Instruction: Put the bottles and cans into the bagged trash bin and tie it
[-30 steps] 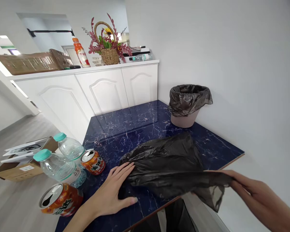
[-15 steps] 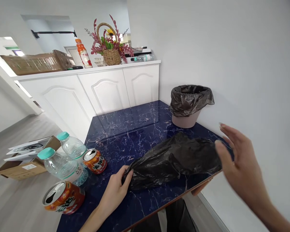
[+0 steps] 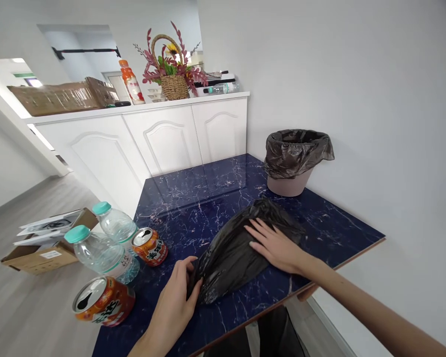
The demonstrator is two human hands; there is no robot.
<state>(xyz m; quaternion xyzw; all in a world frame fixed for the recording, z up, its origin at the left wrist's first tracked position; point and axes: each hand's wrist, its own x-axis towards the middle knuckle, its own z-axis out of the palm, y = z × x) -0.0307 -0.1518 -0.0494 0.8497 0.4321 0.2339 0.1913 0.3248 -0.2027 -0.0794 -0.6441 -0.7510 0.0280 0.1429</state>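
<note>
A black plastic bag (image 3: 232, 255) lies crumpled on the blue marbled table (image 3: 193, 203). Its left end is gripped between the thumb and fingers of my left hand (image 3: 178, 292). My right hand (image 3: 277, 245) rests flat on top of the bag, fingers stretched out over the plastic. Left of my left hand stand two orange drink cans, a nearer can (image 3: 106, 301) and a farther can (image 3: 150, 247), both with opened tops. Beside them are two clear bottles with teal caps, a front bottle (image 3: 104, 255) and a rear bottle (image 3: 117, 225).
A bin (image 3: 288, 186) lined with a dark bag (image 3: 295, 156) stands at the table's back right, near the wall. Below on the left is a cardboard box (image 3: 44, 258) of papers. The white cabinet (image 3: 171, 134) behind carries a flower basket (image 3: 174, 88) and an orange-capped bottle (image 3: 132, 84).
My right hand has come in from the right and down onto the bag. The bag's right end has folded in leftward, so it covers less table. My left hand keeps its grip.
</note>
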